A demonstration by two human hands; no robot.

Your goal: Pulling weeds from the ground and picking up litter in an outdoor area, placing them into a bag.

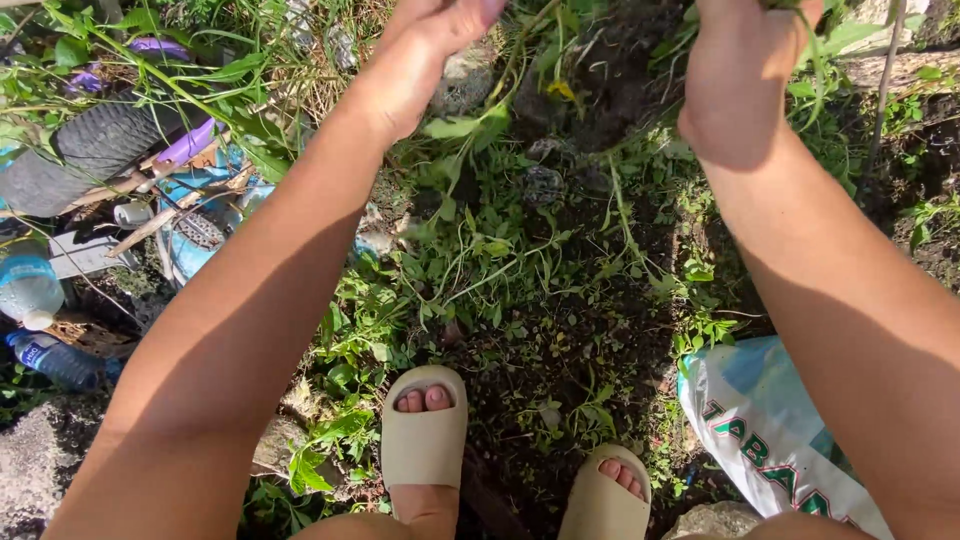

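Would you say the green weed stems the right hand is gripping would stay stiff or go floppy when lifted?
Probably floppy: the stems look thin and trail loosely from the right hand. Likely light too, being mostly slender leaves. They may snap or pull free easily, though whether roots hold them in the soil cannot be seen.

Surface: bare dark soil [560, 340], patchy cover of low green weeds [480, 250] thru centre, thicker towards 12 and 9 o'clock. Two beige slide sandals [425, 430], feet in them, planted on soil at 6 o'clock. White printed plastic sack [770, 430] lying on ground at 4–5 o'clock, partly out of view. Grey stones [465, 80] at 12 o'clock, half among stems. Junk heap at 9–10 o'clock: black tyre [90, 150], blue and purple plastic parts [190, 235], wood scraps. Two plastic bottles [30, 290] at 8–9 o'clock, side by side. Pale rock [30, 460] at 7 o'clock.
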